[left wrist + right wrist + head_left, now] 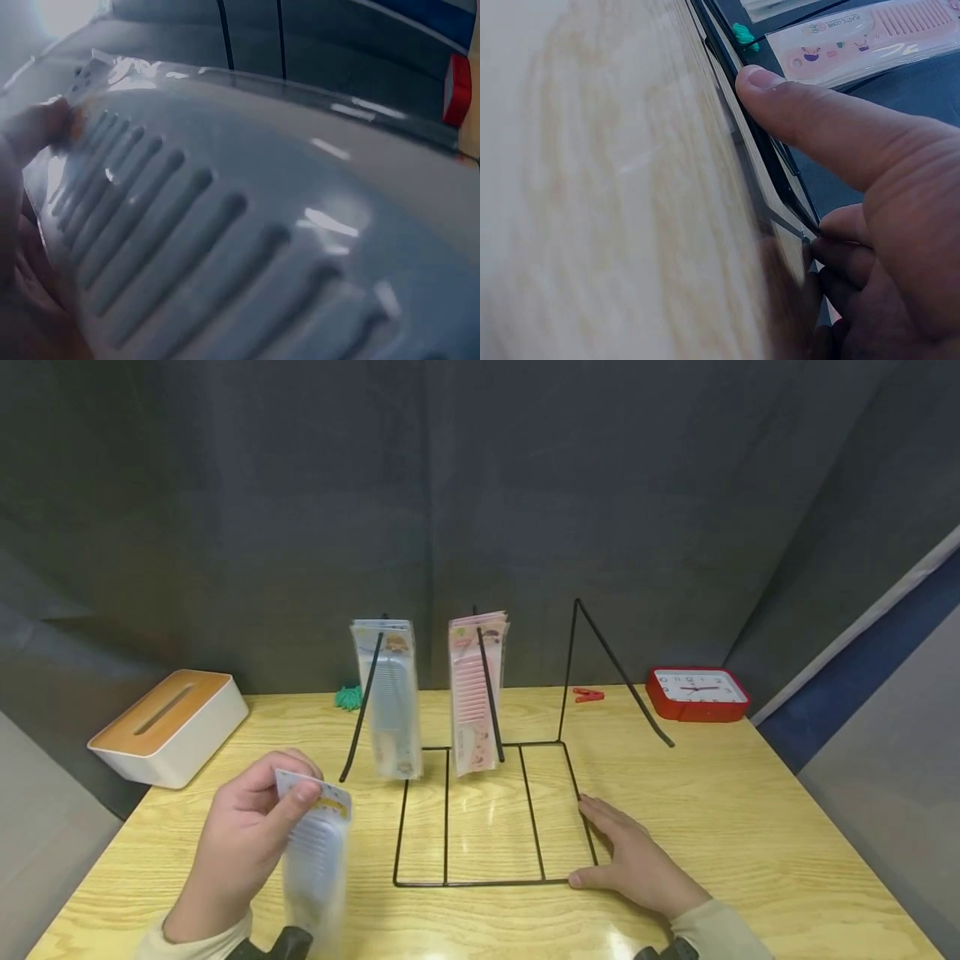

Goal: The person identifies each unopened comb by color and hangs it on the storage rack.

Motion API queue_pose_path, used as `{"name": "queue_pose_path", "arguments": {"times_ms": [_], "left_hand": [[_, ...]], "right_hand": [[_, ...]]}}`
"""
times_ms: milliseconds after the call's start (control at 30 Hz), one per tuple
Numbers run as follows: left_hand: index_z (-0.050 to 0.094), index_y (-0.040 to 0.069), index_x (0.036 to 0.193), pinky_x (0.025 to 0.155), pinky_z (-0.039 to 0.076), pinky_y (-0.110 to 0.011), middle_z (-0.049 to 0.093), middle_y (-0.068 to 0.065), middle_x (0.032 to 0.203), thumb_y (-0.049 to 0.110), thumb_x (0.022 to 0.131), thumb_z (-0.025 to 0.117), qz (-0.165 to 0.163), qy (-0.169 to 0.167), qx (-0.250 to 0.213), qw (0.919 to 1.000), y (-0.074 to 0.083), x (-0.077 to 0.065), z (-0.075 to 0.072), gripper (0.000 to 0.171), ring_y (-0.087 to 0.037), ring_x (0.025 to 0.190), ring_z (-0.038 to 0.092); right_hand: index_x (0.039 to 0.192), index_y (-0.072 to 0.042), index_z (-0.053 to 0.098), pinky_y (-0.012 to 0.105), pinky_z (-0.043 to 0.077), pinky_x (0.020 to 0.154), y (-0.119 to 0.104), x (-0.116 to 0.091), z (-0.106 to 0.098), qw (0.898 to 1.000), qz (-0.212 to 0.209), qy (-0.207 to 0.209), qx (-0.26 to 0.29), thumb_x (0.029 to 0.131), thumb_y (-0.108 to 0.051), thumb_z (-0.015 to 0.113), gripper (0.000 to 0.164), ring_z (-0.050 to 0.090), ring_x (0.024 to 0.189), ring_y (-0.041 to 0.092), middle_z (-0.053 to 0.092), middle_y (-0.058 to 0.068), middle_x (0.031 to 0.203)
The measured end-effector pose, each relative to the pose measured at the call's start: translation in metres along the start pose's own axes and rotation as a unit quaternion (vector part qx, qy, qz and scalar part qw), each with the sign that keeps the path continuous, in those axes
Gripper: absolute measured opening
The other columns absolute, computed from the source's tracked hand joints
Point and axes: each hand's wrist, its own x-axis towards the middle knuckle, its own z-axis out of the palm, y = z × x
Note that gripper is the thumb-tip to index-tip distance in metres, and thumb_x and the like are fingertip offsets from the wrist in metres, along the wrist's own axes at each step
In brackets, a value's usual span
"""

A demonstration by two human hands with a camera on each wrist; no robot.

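Note:
My left hand point(251, 835) pinches a light blue comb in a clear package point(317, 852) by its top edge, thumb in front. In the left wrist view the packaged comb point(225, 217) fills most of the picture, its teeth showing through the plastic. A black wire rack point(495, 883) stands on the table. Its left arm carries blue packaged combs point(393, 702), its middle arm pink packaged combs point(472, 693). My right hand point(637, 860) rests at the rack's front right corner, thumb on the front rod, fingers along the side rod.
A white box with a wooden lid point(172, 718) stands at the left. At the back lie a green tangled bundle point(348, 697) and a red clip point(588, 695). A red clock point(697, 693) sits at the back right. The rack's right arm point(622, 672) slopes forward. Dark cloth hangs behind.

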Motion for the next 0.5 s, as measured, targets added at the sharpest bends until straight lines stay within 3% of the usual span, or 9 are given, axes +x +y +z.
{"name": "queue_pose_path", "arguments": {"times_ms": [100,300,500], "left_hand": [[0.057,-0.007,0.092,0.07,0.048,-0.026,0.061,0.0,0.092,-0.006,0.097,0.06,0.021,-0.021,-0.002,0.9996,0.01,0.002,0.01,0.006,-0.015,0.085,0.054],[0.059,-0.005,0.09,0.069,0.049,-0.025,0.062,-0.004,0.091,-0.006,0.096,0.061,0.024,-0.002,-0.011,0.9997,0.017,0.007,0.022,0.006,-0.017,0.085,0.056],[0.056,-0.006,0.091,0.073,0.049,-0.025,0.061,-0.001,0.092,-0.006,0.098,0.058,0.015,-0.014,-0.015,0.9997,0.02,0.009,0.025,0.007,-0.016,0.085,0.056]], "right_hand": [[0.155,-0.006,0.036,0.068,0.021,0.112,0.0,0.0,0.0,1.0,0.0,-0.001,0.0,0.07,-0.061,0.083,0.112,0.023,0.147,0.045,0.029,0.016,0.162],[0.156,-0.006,0.035,0.069,0.021,0.111,-0.002,0.0,-0.002,1.0,0.0,-0.004,-0.001,0.07,-0.06,0.084,0.112,0.023,0.146,0.046,0.03,0.017,0.162],[0.156,-0.005,0.035,0.069,0.022,0.111,-0.002,0.0,-0.002,1.0,-0.004,0.001,-0.005,0.07,-0.059,0.084,0.113,0.024,0.146,0.047,0.03,0.018,0.161]]}}
